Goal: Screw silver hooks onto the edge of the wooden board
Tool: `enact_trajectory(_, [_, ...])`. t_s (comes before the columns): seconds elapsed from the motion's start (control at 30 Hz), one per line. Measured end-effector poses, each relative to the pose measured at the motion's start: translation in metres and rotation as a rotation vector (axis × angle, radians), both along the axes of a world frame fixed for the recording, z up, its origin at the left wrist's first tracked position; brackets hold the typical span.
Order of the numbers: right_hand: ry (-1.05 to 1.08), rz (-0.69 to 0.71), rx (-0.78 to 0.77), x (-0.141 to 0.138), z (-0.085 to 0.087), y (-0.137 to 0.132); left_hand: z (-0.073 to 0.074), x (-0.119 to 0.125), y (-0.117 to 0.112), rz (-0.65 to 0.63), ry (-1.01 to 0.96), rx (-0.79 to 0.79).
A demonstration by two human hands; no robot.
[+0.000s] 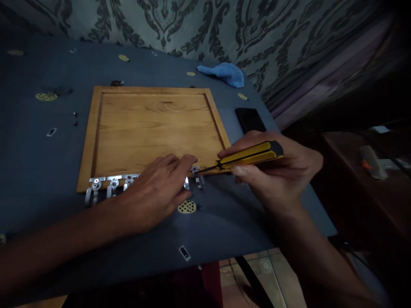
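A wooden board (154,128) with a raised frame lies on the blue tablecloth (38,171). Along its near edge runs a metal hook rail (109,183) with screws. My left hand (157,190) rests palm down over the rail's middle, fingers together and pressing on it. My right hand (276,171) grips a yellow and black screwdriver (247,156). Its tip points left at the rail's right end, beside my left fingertips.
A black phone (249,119) lies just right of the board. A blue cloth (223,73) sits at the table's far right corner. Small screws and bits (75,118) lie left of the board. The table edge is near me, with dark furniture (369,179) to the right.
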State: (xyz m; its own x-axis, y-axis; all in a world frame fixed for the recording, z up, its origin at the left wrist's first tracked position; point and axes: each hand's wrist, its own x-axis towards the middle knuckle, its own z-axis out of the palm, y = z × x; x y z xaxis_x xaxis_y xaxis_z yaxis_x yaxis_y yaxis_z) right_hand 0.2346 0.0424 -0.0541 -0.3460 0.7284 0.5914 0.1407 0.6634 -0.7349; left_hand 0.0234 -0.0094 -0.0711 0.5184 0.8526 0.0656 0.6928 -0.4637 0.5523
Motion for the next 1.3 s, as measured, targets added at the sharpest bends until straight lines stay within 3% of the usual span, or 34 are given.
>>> enact_trajectory(0.1, [0.006, -0.099, 0.109, -0.002, -0.005, -0.001, 0.001, 0.000, 0.000, -0.001, 0.010, -0.007])
enact_trajectory(0.2, [-0.009, -0.140, 0.084, -0.003, -0.006, -0.001, 0.002, 0.001, 0.001, -0.002, 0.012, -0.024])
enact_trajectory(0.43, [0.015, -0.001, -0.096, -0.002, 0.003, -0.003, 0.003, 0.001, 0.002, -0.002, 0.015, 0.000])
enact_trajectory(0.63, [0.175, -0.051, -0.068, -0.004, 0.003, -0.005, 0.002, 0.000, -0.001, -0.005, 0.016, -0.004])
enact_trajectory(1.17, [0.020, -0.077, -0.053, -0.006, 0.005, -0.008, 0.002, 0.001, 0.001, 0.001, 0.013, -0.017])
enact_trajectory(1.3, [-0.032, 0.006, -0.061, 0.001, 0.006, -0.002, 0.001, 0.001, 0.001, 0.002, 0.015, -0.013])
